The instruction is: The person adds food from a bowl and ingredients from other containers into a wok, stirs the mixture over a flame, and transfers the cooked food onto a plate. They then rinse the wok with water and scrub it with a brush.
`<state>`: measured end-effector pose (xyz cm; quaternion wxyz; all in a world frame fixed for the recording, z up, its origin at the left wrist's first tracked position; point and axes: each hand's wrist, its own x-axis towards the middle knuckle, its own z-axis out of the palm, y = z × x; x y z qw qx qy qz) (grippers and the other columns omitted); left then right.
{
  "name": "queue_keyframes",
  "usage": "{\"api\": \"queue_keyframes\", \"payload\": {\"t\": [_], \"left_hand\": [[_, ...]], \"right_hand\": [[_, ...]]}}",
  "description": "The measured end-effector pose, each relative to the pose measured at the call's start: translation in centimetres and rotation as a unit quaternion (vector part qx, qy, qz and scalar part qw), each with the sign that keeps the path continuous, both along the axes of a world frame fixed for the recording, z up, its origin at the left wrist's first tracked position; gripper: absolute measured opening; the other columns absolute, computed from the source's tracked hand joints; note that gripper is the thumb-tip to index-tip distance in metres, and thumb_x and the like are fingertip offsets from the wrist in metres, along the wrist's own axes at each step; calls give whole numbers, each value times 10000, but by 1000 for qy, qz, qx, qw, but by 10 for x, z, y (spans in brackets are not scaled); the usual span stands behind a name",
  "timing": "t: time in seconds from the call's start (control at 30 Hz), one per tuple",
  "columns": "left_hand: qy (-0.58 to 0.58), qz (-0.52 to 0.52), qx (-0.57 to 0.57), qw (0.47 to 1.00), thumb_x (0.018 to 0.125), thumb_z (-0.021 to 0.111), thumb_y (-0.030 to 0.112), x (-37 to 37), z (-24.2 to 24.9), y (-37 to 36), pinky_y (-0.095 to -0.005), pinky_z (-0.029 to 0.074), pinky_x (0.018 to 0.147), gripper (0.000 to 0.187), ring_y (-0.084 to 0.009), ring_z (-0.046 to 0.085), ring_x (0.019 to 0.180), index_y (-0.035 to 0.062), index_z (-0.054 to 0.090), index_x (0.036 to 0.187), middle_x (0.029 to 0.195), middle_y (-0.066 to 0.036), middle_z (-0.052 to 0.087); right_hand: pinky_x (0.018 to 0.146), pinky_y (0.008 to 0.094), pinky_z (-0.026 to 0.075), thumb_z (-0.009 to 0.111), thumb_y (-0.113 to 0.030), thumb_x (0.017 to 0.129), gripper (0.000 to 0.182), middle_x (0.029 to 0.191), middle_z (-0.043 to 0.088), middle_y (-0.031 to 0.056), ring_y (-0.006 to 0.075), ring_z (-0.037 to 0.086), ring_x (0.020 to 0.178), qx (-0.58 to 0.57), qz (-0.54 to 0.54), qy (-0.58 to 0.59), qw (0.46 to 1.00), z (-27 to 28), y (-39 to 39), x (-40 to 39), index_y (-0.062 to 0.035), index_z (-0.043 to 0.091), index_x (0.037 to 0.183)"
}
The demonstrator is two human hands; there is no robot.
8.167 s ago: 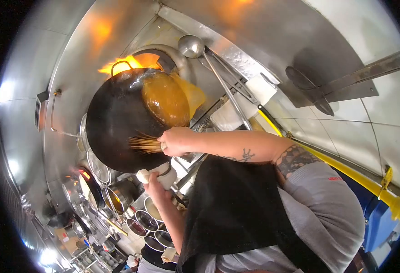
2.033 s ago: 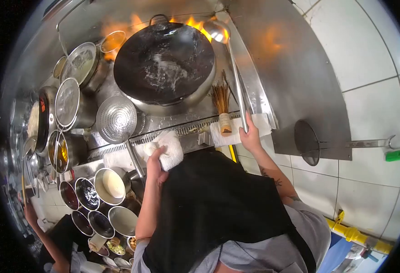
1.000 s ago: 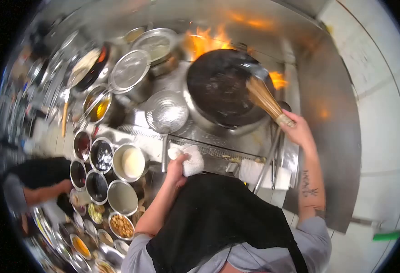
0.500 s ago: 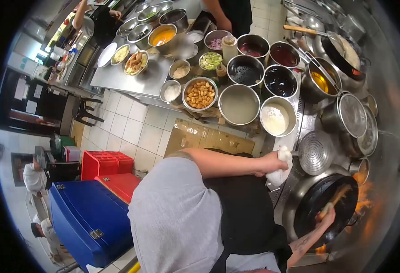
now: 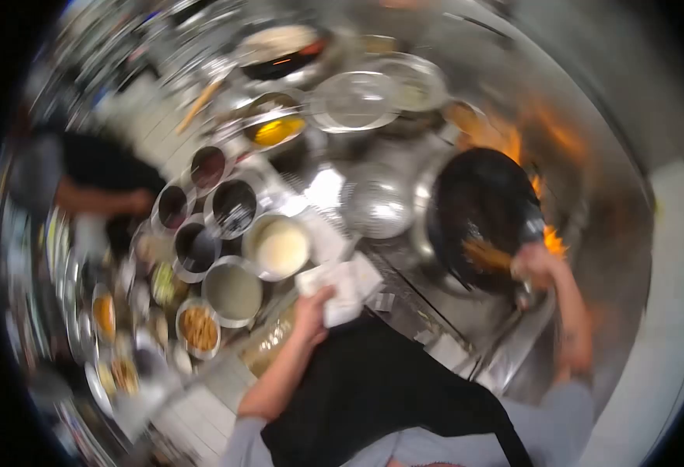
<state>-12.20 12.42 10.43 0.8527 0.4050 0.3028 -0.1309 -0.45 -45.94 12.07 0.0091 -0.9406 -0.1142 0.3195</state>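
My right hand (image 5: 536,267) is closed on a bamboo wok brush (image 5: 486,255), its fanned tan bristles against the inside of a black wok (image 5: 478,194). The wok sits tilted over the burner, with orange flames (image 5: 554,240) at its far edge close to that hand. In my left hand (image 5: 312,313) is a folded white cloth (image 5: 346,289), fingers gripped round it at the edge of the stove. A round perforated strainer (image 5: 377,201) lies between the cloth and the wok. Motion blurs the view somewhat.
Pots of sauces and liquids crowd the left side, among them a creamy white pot (image 5: 280,246) and a cloudy one (image 5: 233,291). A bowl of browned pieces (image 5: 199,328) stands nearby. Behind are sieves (image 5: 355,101) and a pot of yellow oil (image 5: 276,128). Another person (image 5: 85,179) stands at left.
The view has swung round toward the stove, so the pots now appear lower left and the wok higher. The brush has shifted within the wok; both hands keep their holds.
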Motion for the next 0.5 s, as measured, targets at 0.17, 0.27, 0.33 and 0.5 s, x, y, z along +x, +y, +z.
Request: {"api": "queue_keyframes", "payload": {"t": [0.17,0.27,0.33,0.5], "left_hand": [[-18,-30,4,999,872,583,46,7,2,4,-408,532,919,473,-288,638,1074,-29,481,1328,1223,-159,614],[-34,-55,34,997,875,573,47,9,8,4,-424,533,923,480,-296,636,1076,-27,467,1338,1226,-162,610],[-24,-54,19,998,877,570,49,10,1,3,-434,530,926,483,-299,633,1080,-27,462,1341,1233,-164,605],[-42,-64,20,997,888,592,118,19,-3,2,-408,527,896,456,-280,639,1040,-24,490,1310,1169,-141,622]], "right_hand": [[829,481,537,574,-195,799,264,989,679,259,405,671,952,-56,-349,-225,908,44,88,46,27,696,873],[909,477,515,652,-246,792,329,1047,673,269,426,643,1024,125,-472,-310,816,-33,113,26,-32,688,1040],[908,475,510,681,-300,765,389,1055,683,243,410,649,1016,142,-424,-295,844,-60,106,-4,-88,686,1092],[843,408,542,708,-276,738,383,1029,717,175,335,694,945,-68,-307,42,948,44,5,-7,-78,707,1066]]}}
